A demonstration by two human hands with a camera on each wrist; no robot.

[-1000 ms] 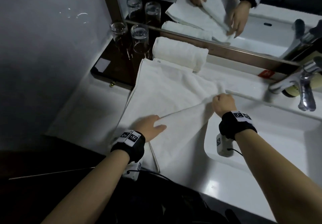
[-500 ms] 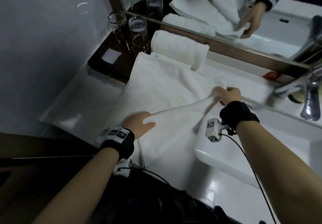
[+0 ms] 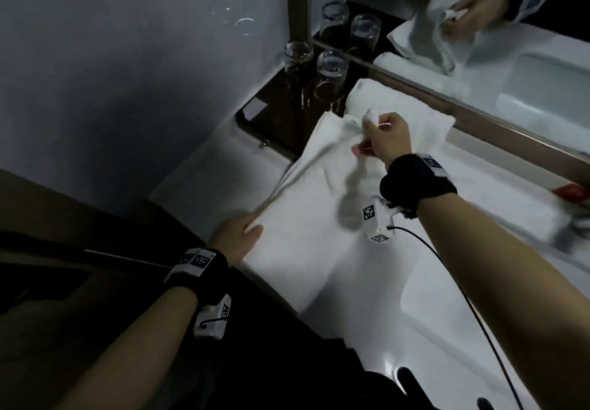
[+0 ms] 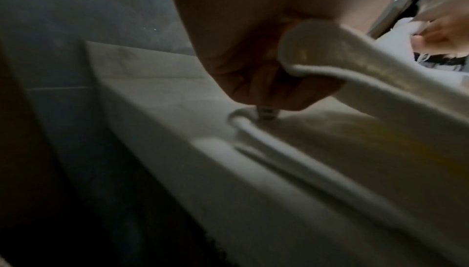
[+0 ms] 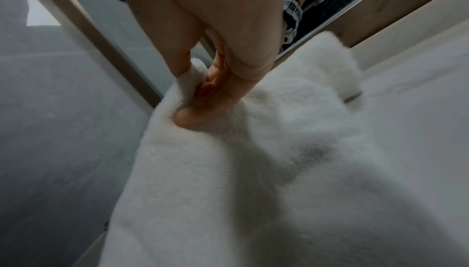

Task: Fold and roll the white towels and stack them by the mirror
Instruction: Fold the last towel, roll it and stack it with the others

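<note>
A white towel (image 3: 306, 218) lies spread on the white vanity counter (image 3: 204, 183), folded over lengthwise. My right hand (image 3: 380, 138) pinches its far corner (image 5: 187, 82) between thumb and fingers, lifted above the towel's far left end. My left hand (image 3: 239, 234) grips the near corner at the counter's front edge; in the left wrist view the towel's hem (image 4: 330, 64) curls out of its fingers. A rolled white towel (image 3: 415, 115) lies against the mirror (image 3: 479, 42), just behind my right hand.
Two upturned glasses (image 3: 329, 71) stand on a dark tray (image 3: 277, 112) in the left corner by the mirror. The sink basin (image 3: 479, 314) opens to the right of the towel. A red item (image 3: 571, 192) sits at the right edge. A grey wall closes the left side.
My right hand has carried the towel's corner from the middle right over to the far left, laying the towel double. The left hand has slid left to the front edge, still holding.
</note>
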